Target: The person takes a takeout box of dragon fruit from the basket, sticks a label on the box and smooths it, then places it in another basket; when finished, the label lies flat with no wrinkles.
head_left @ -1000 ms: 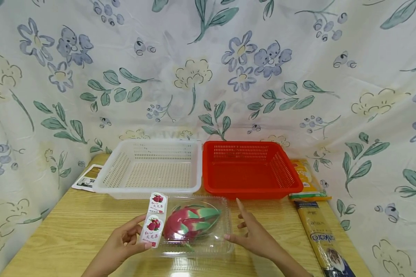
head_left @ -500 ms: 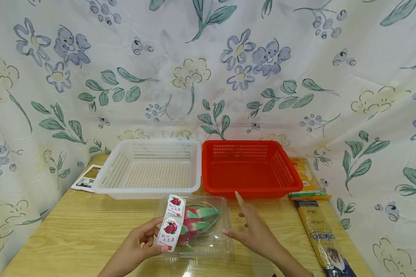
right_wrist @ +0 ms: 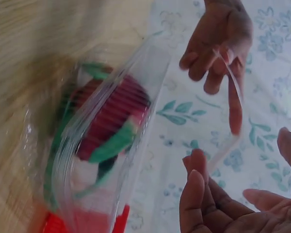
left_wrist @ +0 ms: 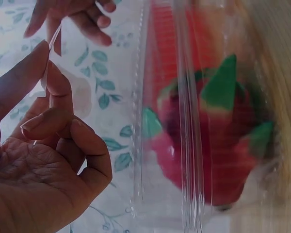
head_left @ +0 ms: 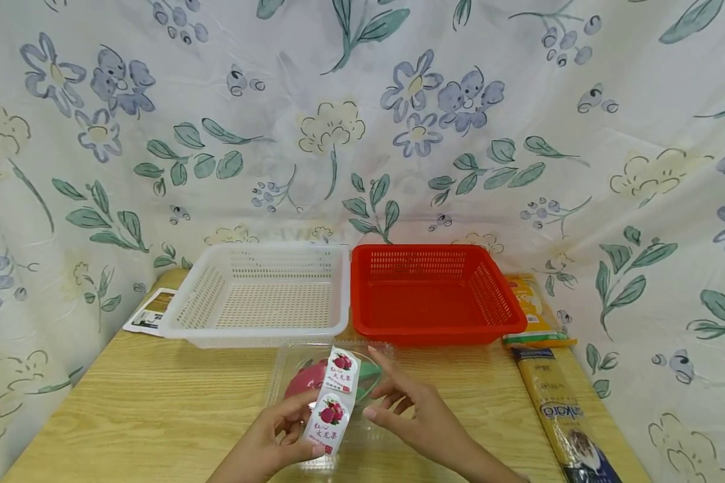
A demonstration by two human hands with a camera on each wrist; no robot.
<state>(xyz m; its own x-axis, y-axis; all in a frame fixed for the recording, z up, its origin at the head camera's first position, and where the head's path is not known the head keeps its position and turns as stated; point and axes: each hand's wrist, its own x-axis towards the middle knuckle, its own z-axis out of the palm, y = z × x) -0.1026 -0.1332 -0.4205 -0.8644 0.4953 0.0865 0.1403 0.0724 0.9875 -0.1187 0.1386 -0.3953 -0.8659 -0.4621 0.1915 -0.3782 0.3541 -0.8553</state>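
Note:
My left hand [head_left: 266, 439] pinches a strip of two white dragon fruit stickers [head_left: 338, 402] between thumb and fingers, over a clear plastic clamshell box [head_left: 282, 362]. Inside the box lies a pink dragon fruit [head_left: 305, 379] with green scales, partly hidden behind the strip in the head view. Edge-on in the right wrist view, the strip [right_wrist: 236, 92] looks thin and bent. My right hand [head_left: 423, 416] is just right of it, thumb and fingers spread and loosely bent, holding nothing. In the left wrist view the dragon fruit [left_wrist: 203, 141] shows through the box wall.
Behind the box stand a white basket [head_left: 254, 333] and a red basket [head_left: 438, 330], side by side. A yellow-orange packet [head_left: 534, 312] and a long brown packet [head_left: 564, 416] lie at the right. A white card or packet [head_left: 151, 312] is at the far left.
My left hand has carried the sticker strip rightward, from the box's left edge to over its middle. The right hand has moved left, closer to the strip.

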